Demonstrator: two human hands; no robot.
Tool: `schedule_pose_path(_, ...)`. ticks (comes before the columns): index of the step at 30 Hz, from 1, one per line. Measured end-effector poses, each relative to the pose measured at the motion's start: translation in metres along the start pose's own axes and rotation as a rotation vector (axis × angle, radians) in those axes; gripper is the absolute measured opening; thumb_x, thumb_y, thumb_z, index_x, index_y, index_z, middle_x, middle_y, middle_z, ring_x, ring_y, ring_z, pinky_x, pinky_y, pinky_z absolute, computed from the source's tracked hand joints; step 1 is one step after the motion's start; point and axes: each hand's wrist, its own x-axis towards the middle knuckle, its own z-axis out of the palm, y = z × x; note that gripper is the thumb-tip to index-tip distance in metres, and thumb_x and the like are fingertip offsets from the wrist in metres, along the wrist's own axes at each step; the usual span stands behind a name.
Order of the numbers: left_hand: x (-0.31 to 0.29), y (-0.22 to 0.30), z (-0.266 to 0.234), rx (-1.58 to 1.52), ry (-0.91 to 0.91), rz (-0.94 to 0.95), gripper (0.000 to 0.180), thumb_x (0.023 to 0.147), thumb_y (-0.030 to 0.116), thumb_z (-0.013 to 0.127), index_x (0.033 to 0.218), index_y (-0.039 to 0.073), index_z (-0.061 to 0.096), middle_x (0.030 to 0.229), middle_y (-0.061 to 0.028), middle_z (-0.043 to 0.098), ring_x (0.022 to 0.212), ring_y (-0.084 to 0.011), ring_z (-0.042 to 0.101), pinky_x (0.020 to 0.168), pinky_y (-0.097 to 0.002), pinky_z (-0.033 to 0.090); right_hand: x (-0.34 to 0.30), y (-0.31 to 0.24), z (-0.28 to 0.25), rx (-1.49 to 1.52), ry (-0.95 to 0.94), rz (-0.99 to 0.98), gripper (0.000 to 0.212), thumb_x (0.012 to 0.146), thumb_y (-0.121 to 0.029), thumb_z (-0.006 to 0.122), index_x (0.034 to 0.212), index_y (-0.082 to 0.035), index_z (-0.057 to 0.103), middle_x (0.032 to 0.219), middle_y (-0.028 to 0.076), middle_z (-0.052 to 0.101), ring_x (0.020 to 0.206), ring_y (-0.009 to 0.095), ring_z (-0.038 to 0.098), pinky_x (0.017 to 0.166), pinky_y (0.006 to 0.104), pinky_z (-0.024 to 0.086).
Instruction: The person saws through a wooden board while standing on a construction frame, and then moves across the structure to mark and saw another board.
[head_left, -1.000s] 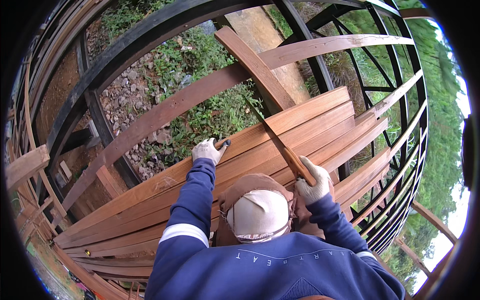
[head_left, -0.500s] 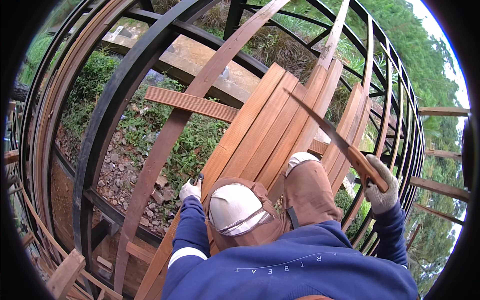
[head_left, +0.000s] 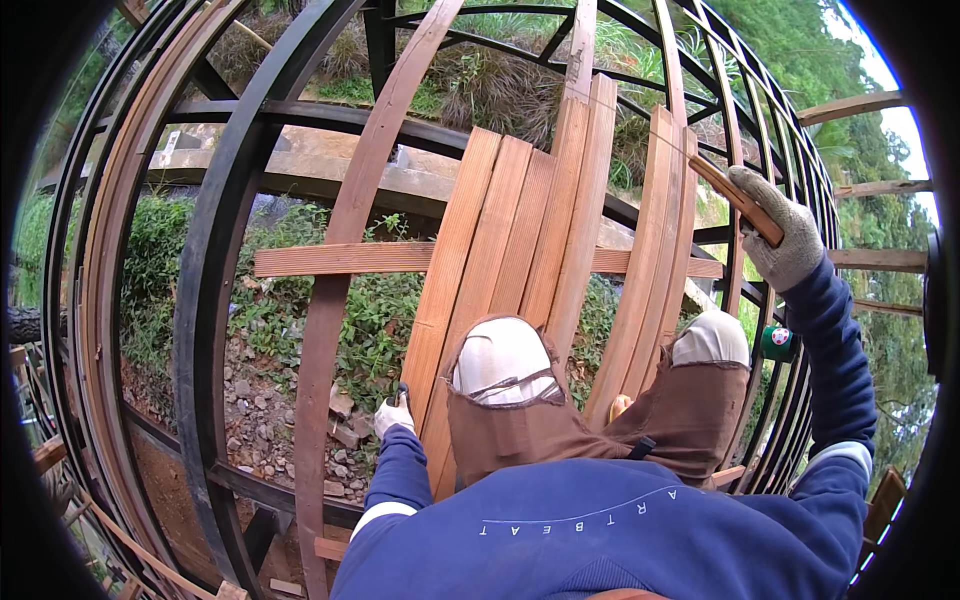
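Observation:
My right hand (head_left: 788, 232), in a pale knit glove, is closed around the wooden handle of a handsaw (head_left: 733, 195). The saw is raised over the right-hand boards, its thin blade seen nearly edge-on. My left hand (head_left: 394, 415), gloved too, is by the left edge of the nearest-left wooden plank (head_left: 447, 290). Its fingers are bent around a small dark thing (head_left: 403, 393) that I cannot make out. Between my hands lie several reddish-brown planks (head_left: 545, 235), side by side with uneven far ends. My knees, in brown trousers with pale patches, are over the planks.
A crosswise batten (head_left: 345, 259) runs under the planks. Black metal beams (head_left: 230, 190) curve around, with open gaps above rubble (head_left: 262, 420) and plants. Three planks (head_left: 655, 250) lie apart on the right. A green cylindrical container (head_left: 779, 343) is beside my right knee.
My right hand has risen with the saw, and the blade has turned from broadside to edge-on. My knees have spread apart and the view has turned; my left hand stays by the plank edge.

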Motion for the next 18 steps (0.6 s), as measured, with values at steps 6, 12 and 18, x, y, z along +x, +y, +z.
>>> schedule_pose_path(6,0.013,-0.02,0.018,0.037,-0.021,0.009,0.048,0.094,0.055,0.064,0.101,0.009,0.076,0.098,-0.0179,0.076,0.094,-0.0382,0.072,0.083,-0.0492,0.055,-0.054,0.015,-0.024,-0.032,0.162,0.135,0.066,0.077,0.009,0.051,0.142,0.004,0.055,0.131,0.019,0.068,0.12,0.022,0.067,0.099,0.0328,0.052)
schedule_pose_path(12,0.063,-0.078,0.051,-0.106,-0.237,0.161,0.057,0.103,0.054,0.047,0.108,0.004,0.074,0.104,-0.0233,0.073,0.101,-0.0439,0.068,0.087,-0.0508,0.053,-0.115,0.025,0.034,0.317,0.435,0.307,0.067,0.081,0.004,0.053,0.148,0.005,0.048,0.147,0.019,0.055,0.134,0.026,0.055,0.107,0.0339,0.048)
schedule_pose_path(18,0.081,-0.097,0.071,-0.048,-0.257,-0.046,0.06,0.104,0.055,0.045,0.107,0.003,0.074,0.104,-0.0247,0.073,0.102,-0.0443,0.068,0.088,-0.051,0.053,-0.075,0.051,0.101,0.77,0.443,0.377,0.073,0.09,-0.029,0.077,0.147,0.005,0.048,0.147,0.02,0.053,0.137,0.031,0.052,0.113,0.0433,0.045)
